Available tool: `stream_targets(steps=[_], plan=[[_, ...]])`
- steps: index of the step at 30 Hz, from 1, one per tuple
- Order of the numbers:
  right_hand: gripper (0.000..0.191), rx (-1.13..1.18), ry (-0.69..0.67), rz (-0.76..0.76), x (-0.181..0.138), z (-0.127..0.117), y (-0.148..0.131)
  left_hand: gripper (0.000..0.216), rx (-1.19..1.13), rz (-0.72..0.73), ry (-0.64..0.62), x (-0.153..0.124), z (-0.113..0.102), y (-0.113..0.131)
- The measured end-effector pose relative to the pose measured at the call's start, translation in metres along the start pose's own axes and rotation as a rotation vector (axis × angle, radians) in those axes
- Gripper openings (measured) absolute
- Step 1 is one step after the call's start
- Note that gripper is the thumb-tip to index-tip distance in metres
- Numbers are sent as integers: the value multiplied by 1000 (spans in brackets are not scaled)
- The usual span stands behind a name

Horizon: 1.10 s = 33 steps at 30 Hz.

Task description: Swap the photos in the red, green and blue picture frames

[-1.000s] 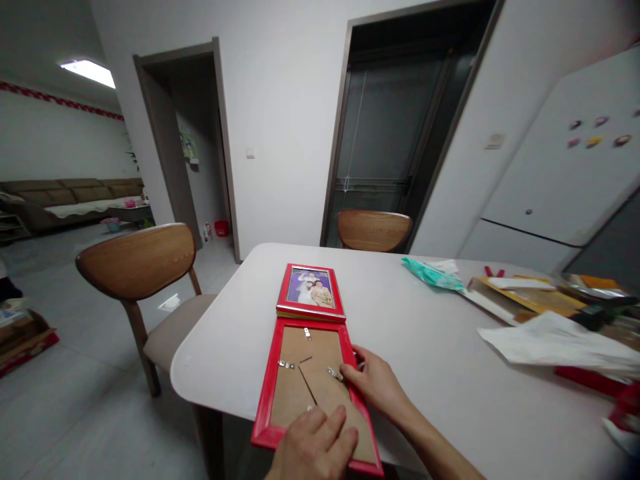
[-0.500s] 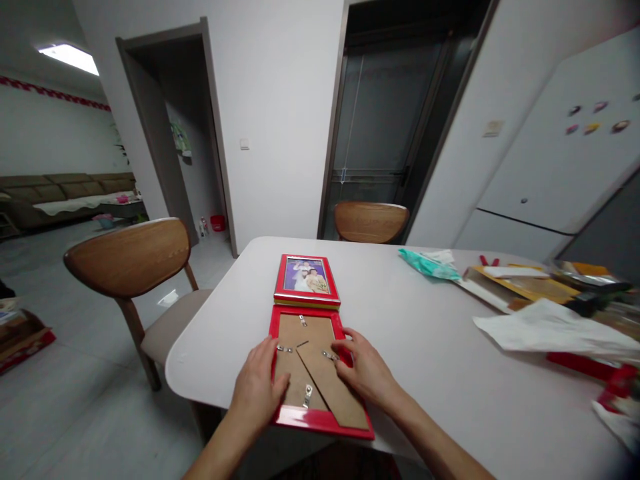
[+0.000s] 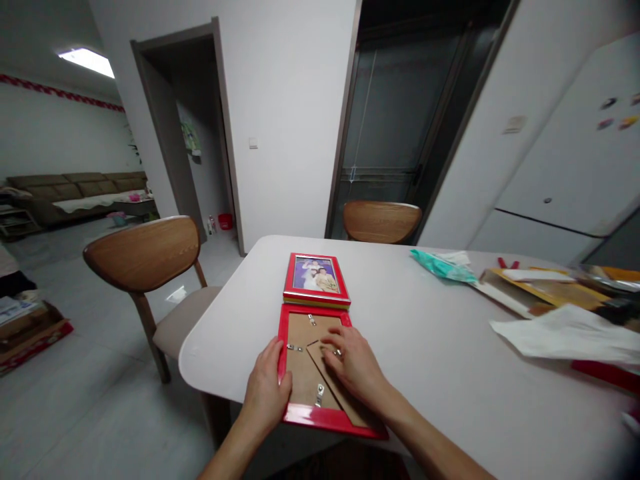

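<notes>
A red picture frame (image 3: 305,417) lies face down near the front edge of the white table (image 3: 425,347), its brown backing board and metal clips facing up. My left hand (image 3: 267,390) grips the frame's left edge, thumb on the backing. My right hand (image 3: 350,367) lies flat on the backing's right side, fingers spread over a clip. Just behind it rests a second red frame (image 3: 317,279), face up, with a photo of two people.
Two wooden chairs stand at the table: a chair (image 3: 145,257) on the left and a chair (image 3: 383,222) at the far end. Papers (image 3: 565,333), a teal bag (image 3: 440,267) and flat yellow boxes (image 3: 540,287) clutter the right side. Doorways and a white fridge (image 3: 565,173) lie behind.
My left hand went from the frame's bottom edge to its left edge. My right hand slid from the right edge inward onto the backing board. The view shifted slightly.
</notes>
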State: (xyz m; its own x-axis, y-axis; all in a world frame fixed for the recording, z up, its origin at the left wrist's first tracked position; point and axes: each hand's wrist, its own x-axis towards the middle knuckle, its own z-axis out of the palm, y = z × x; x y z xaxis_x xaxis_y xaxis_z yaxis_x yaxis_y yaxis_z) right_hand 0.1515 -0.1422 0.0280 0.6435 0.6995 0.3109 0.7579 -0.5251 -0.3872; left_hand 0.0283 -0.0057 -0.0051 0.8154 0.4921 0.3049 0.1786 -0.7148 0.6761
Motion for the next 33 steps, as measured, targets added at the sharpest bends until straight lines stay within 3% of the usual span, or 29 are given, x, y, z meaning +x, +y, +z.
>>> stream_targets(steps=[4,9,15,24,33], plan=[[21,26,-123,-161,15,15,-29,47,28,10,-9,1,0,1],[22,-29,-116,-150,30,31,-41,47,36,25,-11,0,-1,2],[21,-62,-79,-102,33,32,-33,48,36,34,-3,-1,-1,2],[29,-161,-22,123,46,29,-1,47,51,33,-11,1,-1,2],[28,-130,-37,78,48,26,-6,46,57,28,-19,-1,-2,5]])
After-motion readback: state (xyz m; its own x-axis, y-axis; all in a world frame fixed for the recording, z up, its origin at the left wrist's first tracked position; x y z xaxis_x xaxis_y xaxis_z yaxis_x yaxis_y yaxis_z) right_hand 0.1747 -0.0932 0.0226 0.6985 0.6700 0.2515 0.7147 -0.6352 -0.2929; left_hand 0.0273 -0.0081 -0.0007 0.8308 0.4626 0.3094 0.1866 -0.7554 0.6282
